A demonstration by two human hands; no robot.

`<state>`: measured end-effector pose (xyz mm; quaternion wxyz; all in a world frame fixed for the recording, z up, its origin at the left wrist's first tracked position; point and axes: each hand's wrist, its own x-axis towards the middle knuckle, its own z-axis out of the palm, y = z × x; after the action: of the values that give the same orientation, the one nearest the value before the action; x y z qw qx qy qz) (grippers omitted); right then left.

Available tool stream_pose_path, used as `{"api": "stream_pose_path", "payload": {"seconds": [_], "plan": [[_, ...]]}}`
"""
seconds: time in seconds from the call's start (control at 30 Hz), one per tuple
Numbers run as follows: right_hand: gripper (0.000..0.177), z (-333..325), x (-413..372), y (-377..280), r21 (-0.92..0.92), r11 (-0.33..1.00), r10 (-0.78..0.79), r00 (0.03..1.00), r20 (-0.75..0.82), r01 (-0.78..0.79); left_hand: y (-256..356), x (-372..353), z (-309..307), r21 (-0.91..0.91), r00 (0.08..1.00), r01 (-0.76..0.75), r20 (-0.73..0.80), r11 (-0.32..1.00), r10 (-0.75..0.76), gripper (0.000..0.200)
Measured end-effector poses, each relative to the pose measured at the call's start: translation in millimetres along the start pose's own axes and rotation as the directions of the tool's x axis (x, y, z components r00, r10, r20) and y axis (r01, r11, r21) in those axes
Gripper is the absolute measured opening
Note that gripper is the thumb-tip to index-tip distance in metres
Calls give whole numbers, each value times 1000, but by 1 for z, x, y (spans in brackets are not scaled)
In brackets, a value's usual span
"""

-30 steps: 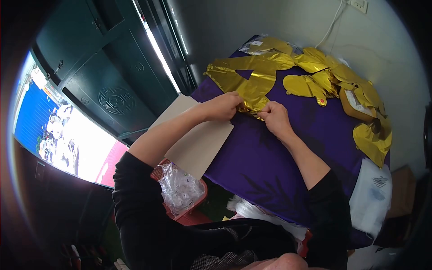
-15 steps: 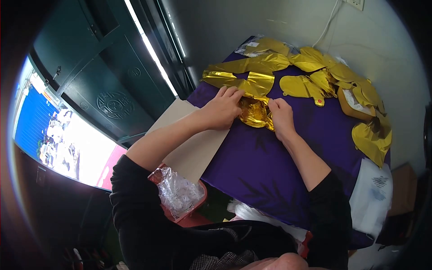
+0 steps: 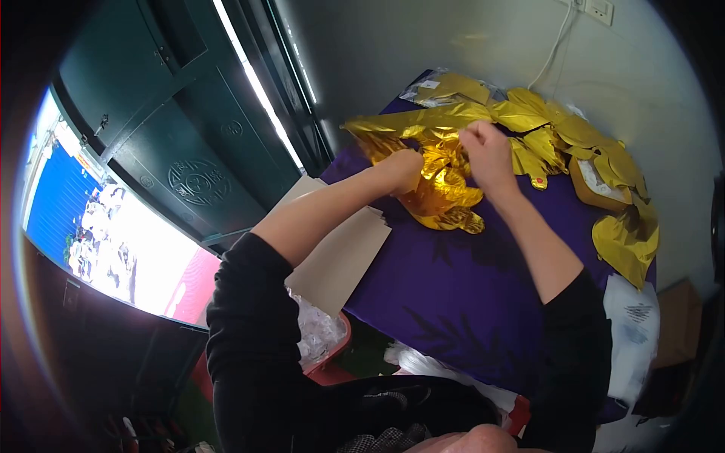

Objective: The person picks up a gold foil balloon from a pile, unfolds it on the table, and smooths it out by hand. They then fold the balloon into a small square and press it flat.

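A crumpled, shiny gold foil balloon (image 3: 445,185) lies on the purple cloth, bunched up between my two hands. My left hand (image 3: 402,170) presses into the left side of the foil, bent at the knuckles; its fingers are hidden and somewhat blurred. On the other side my right hand (image 3: 489,155) is closed, thumb against curled fingers, at the foil's upper right edge. Behind my hands a long flat gold foil sheet (image 3: 438,117) spreads across the cloth. A flat gold foil piece with a small red-dotted tab (image 3: 538,182) lies just right of my right hand.
More flat gold foil pieces (image 3: 627,245) run along the wall side of the purple-covered table (image 3: 468,279), around a gold box (image 3: 600,189). Beige card sheets (image 3: 340,257) overhang the left edge, above a red basket (image 3: 343,340) of clear plastic. A white bag (image 3: 630,317) hangs at right.
The foil between my hands has been pulled out larger and more crumpled, reaching farther toward me. My right hand has moved up and slightly right; my left hand has turned, its fingers now hidden.
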<state>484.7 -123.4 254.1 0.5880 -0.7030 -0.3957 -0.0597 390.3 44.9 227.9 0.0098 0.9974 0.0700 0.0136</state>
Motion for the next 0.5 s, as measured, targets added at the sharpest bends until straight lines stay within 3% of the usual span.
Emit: {"api": "stream_pose_path", "payload": {"seconds": [0.07,0.1,0.17,0.2,0.23,0.3,0.33,0.37,0.43,0.47,0.5], "plan": [[19,-8,17,-11,14,1000,-18,1000,-8,18,8,1,-19,11,984,149,96,989,-149,22],[19,-11,23,-16,-12,1000,-21,1000,13,21,5,4,-20,10,985,147,93,989,-148,22],[20,-16,29,-21,-43,999,-23,999,30,24,-6,13,-21,214,997,49,43,976,-60,29],[20,-17,30,-21,-67,997,-33,998,58,37,-16,21,-15,290,1000,4,-6,957,-2,47],[20,-18,31,-20,-90,995,-41,995,87,49,-22,27,-18,288,1000,0,-5,958,2,47],[20,-19,34,-16,-82,996,-39,995,87,46,-31,40,-24,208,966,99,213,973,-144,77],[20,-19,36,-14,-70,997,-39,995,90,45,-28,41,-32,229,909,207,315,951,-274,112],[20,-22,41,-12,-72,996,-38,995,89,44,-37,47,-22,228,909,205,316,952,-271,112],[21,-33,56,-16,-41,998,38,996,-81,-41,-58,54,-3,308,891,277,272,910,-363,136],[23,-45,66,-16,15,997,80,989,-127,-79,-68,60,-13,59,828,308,474,950,-298,150],[24,-61,74,-19,56,993,115,975,-192,-106,-73,62,-15,58,829,302,476,951,-293,150]]}}
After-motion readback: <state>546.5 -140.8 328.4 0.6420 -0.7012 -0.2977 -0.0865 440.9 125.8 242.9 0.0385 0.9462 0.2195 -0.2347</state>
